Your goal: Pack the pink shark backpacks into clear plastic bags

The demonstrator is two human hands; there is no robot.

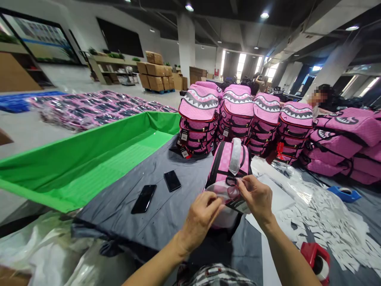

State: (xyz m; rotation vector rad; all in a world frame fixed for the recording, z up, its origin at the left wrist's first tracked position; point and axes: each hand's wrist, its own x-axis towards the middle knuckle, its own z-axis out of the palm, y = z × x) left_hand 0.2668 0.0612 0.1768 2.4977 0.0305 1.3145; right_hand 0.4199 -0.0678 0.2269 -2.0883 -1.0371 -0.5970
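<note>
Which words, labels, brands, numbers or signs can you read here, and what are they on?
Nothing is legible.
White tags on the stacked pink bags: print too small to read.
Label-like patch on the checked cloth, bottom edge: too blurred.
Nearest pink bag: no readable text visible.

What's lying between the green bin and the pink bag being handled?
In the head view, a black smartphone and a second black smartphone lie apart on the grey cloth between them.
</note>
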